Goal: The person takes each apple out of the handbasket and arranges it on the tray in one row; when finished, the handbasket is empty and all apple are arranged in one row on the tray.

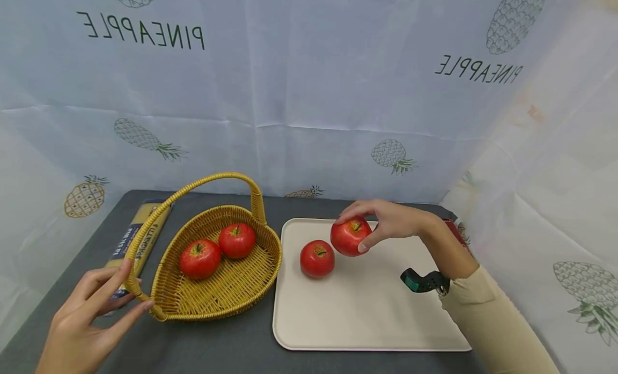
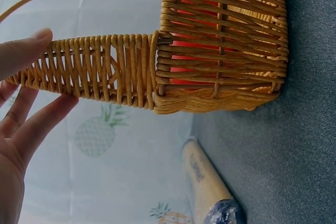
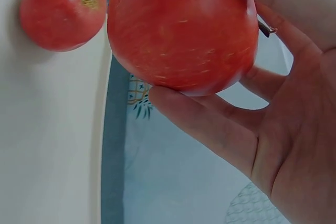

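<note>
In the head view my left hand (image 1: 89, 315) grips the near end of the handle of a yellow wicker basket (image 1: 219, 304), thumb on one side and fingers on the other. Two red apples (image 1: 200, 259) lie inside the basket. Over a cream tray (image 1: 367, 320), my right hand (image 1: 381, 221) holds another red apple (image 1: 348, 236) between thumb and fingers. The right wrist view shows this apple raised above the tray surface. One more apple (image 1: 317, 258) sits on the tray, just left of the held one.
Behind the basket's left side lies a pack of spaghetti (image 1: 145, 234) on the dark grey table (image 1: 232, 347). A pineapple-print curtain (image 1: 309, 84) closes off the back and sides. A dark red object (image 1: 456, 232) shows partly behind the right forearm.
</note>
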`<state>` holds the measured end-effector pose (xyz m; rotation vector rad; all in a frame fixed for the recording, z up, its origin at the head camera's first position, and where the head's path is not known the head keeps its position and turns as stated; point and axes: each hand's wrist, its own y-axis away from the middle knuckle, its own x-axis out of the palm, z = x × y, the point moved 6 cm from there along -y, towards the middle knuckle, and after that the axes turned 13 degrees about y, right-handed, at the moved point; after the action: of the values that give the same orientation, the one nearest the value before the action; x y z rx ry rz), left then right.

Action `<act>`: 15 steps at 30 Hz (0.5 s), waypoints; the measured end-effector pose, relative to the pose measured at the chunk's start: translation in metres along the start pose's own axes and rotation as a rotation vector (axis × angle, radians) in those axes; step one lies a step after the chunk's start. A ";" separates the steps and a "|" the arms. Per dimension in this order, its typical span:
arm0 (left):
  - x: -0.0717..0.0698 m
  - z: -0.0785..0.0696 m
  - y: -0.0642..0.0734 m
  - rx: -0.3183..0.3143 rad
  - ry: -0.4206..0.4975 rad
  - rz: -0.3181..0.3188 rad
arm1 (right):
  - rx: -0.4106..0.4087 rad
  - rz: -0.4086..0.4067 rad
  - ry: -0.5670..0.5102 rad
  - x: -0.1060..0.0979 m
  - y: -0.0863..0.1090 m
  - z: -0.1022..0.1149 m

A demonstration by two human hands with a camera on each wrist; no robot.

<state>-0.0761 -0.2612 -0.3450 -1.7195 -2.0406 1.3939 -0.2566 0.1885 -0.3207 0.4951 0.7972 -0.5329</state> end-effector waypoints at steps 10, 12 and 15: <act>0.000 0.000 -0.001 0.004 -0.015 0.005 | 0.019 -0.001 -0.057 0.022 0.005 -0.027; 0.000 0.000 -0.001 -0.001 -0.014 0.003 | 0.032 0.000 -0.058 0.025 0.006 -0.031; 0.000 0.000 -0.001 -0.004 -0.010 -0.001 | 0.058 0.006 -0.067 0.031 0.007 -0.037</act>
<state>-0.0770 -0.2616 -0.3446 -1.7156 -2.0505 1.4026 -0.2539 0.2080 -0.3653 0.5307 0.7180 -0.5656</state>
